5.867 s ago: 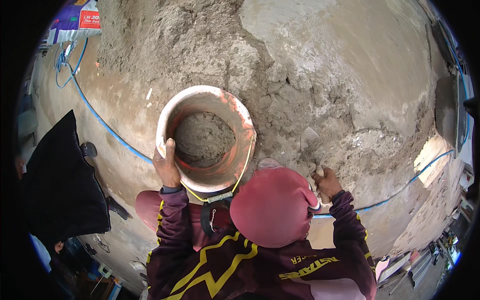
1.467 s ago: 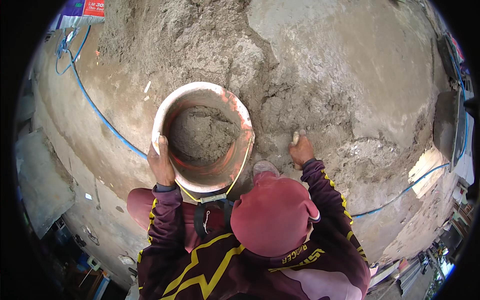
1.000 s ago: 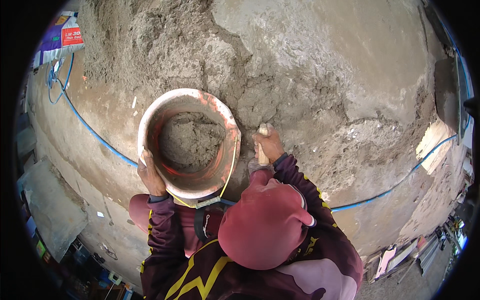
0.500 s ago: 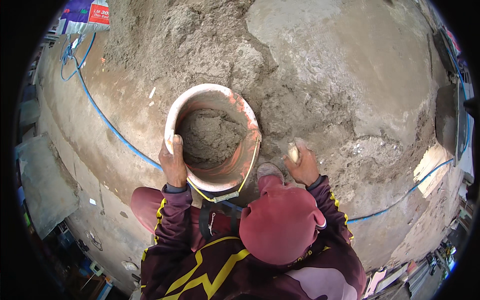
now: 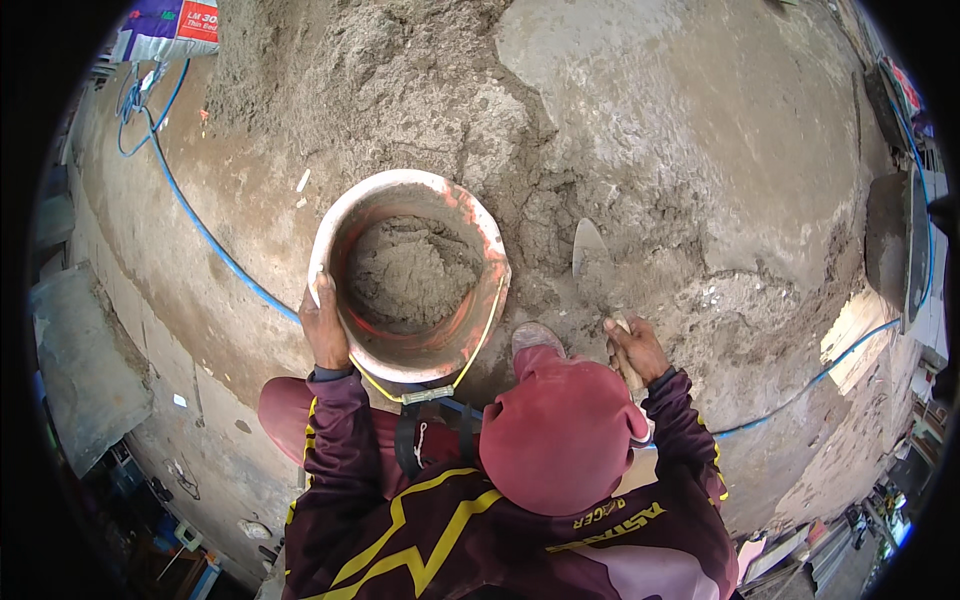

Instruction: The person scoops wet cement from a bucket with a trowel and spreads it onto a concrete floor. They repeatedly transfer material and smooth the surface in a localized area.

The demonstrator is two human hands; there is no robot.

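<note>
My left hand [image 5: 325,328] is closed on the left rim of a round bucket [image 5: 487,222], its fingers hooked over the pale edge. Grey wet mortar [image 5: 412,270] partly fills the bucket, and orange stains mark its inner wall. A thin yellow wire handle [image 5: 478,350] hangs down the near side. In my right hand [image 5: 638,348], closed around its wooden handle, is a trowel [image 5: 590,248]. Its pointed blade lies low over the mortar on the ground, to the right of the bucket and apart from it.
A broad mortar heap [image 5: 400,90] spreads over the ground beyond the bucket. Blue hose [image 5: 200,225] runs along the left, with more at the right. A printed sack [image 5: 165,28] stands far left. My bent knee [image 5: 555,430] rises between my arms. A grey board [image 5: 90,360] lies left.
My right hand has moved right and slightly nearer me, and the trowel's blade now shows. The bucket, with my left hand on it, sits slightly farther left in view.
</note>
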